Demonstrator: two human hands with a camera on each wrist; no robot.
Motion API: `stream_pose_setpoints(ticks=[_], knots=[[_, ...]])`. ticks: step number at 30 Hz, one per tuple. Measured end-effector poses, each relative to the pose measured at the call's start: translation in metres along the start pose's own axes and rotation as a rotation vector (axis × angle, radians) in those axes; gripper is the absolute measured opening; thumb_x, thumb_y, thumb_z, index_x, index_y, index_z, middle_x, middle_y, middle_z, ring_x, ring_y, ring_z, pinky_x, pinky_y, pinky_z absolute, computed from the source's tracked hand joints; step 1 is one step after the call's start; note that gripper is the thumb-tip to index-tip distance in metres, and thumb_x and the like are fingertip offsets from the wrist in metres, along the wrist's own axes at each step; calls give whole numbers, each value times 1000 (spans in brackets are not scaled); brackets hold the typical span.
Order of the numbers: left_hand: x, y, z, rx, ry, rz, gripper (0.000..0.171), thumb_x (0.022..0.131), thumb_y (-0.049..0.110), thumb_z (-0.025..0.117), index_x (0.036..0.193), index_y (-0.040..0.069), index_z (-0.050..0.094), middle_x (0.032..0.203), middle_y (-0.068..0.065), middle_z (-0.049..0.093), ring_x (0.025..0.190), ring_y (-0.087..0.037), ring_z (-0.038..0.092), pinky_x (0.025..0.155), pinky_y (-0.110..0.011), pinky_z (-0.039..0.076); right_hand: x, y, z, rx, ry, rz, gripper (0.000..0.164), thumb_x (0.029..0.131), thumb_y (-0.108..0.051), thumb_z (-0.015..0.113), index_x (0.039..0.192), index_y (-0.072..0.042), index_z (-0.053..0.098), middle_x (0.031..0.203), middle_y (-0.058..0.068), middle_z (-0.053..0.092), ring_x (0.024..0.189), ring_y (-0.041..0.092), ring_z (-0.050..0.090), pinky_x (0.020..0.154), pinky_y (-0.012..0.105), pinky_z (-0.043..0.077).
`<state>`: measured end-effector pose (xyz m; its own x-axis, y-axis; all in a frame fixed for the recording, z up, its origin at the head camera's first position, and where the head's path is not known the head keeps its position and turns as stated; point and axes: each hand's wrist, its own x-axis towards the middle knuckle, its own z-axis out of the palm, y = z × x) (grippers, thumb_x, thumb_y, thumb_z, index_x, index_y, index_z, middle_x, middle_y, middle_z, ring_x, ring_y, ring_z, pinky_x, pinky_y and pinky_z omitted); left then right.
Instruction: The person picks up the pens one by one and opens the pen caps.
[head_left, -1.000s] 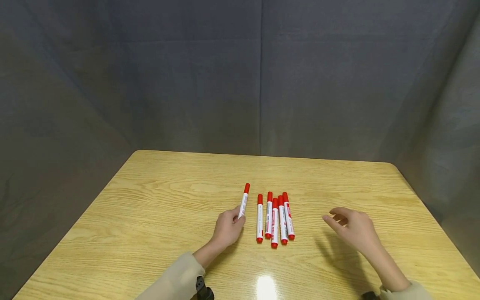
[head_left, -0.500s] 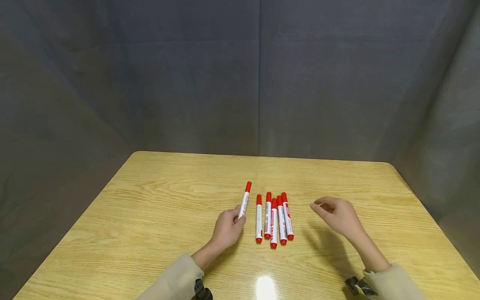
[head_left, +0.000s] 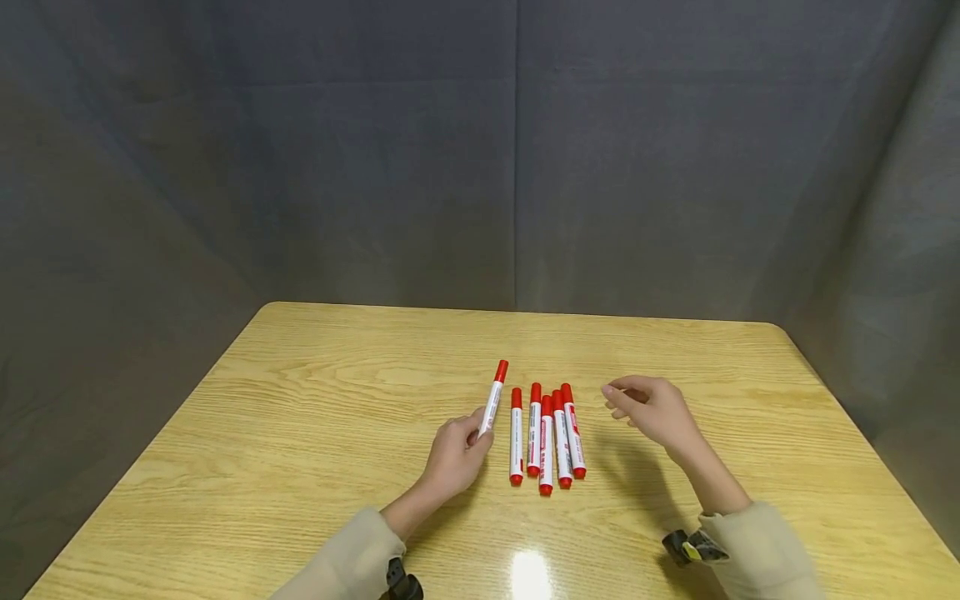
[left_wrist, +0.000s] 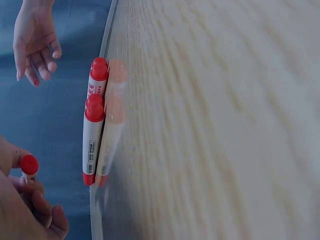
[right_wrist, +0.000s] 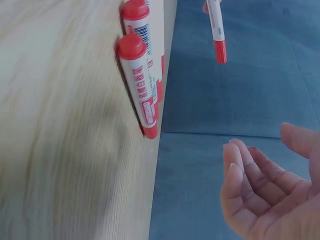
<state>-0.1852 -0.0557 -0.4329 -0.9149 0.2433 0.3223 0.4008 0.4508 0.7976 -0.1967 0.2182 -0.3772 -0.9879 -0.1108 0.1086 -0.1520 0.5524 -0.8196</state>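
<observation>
My left hand [head_left: 453, 457] grips a white marker [head_left: 491, 407] with a red cap near its lower end, the cap tilted up and away. To its right, several more red-capped white markers [head_left: 546, 446] lie side by side on the table, their caps pointing to the far edge. My right hand [head_left: 651, 412] hovers right of the row with nothing in it, fingers loosely bent and thumb apart from them. The right wrist view shows that hand's palm [right_wrist: 265, 200] with a gap between thumb and fingers. In the left wrist view the held marker's red cap [left_wrist: 29, 164] faces the camera.
The wooden table [head_left: 337, 358] has rounded far corners, and a bright light reflection shows near its front. A dark grey curtain [head_left: 375, 167] hangs behind and at both sides. Black straps sit on both wrists at the beige sleeves [head_left: 757, 546].
My right hand has moved left and farther from me, closer to the row of markers. The marker in my left hand has tilted slightly to the right; the row lies as before.
</observation>
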Motion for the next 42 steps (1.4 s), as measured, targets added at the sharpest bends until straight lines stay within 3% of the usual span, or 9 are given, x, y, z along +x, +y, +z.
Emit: stream_pose_setpoints(ticks=[7,26,33,42], knots=[[1,1,-1,42,15,53,32,86,-1,54,118,-6,58,53,6,33,47,-4,28,43,-18,25,12,-6,6,81,-26,26,46,92,-32,54,116,7,56,96,21,64,81,27,63,68,38,51],[3,4,-3,84,20,56,37,87,4,56,122,-6,54,55,6,34,56,-9,30,52,-21,27,47,-16,33,176,-67,83,42,92,-26,54,116,8,56,101,26,62,85,33,61,73,42,50],[3,6,-2,105,24,103,37,86,5,57,122,-5,55,58,7,37,59,-9,32,53,-21,28,58,-23,46,218,-100,99,41,92,-25,54,116,8,56,98,22,63,84,33,62,77,48,48],[3,7,-1,120,17,137,38,86,4,58,123,-3,54,63,7,41,64,-10,35,55,-22,31,62,-31,55,248,-134,110,44,91,-29,55,117,6,56,96,18,64,85,31,61,75,41,50]])
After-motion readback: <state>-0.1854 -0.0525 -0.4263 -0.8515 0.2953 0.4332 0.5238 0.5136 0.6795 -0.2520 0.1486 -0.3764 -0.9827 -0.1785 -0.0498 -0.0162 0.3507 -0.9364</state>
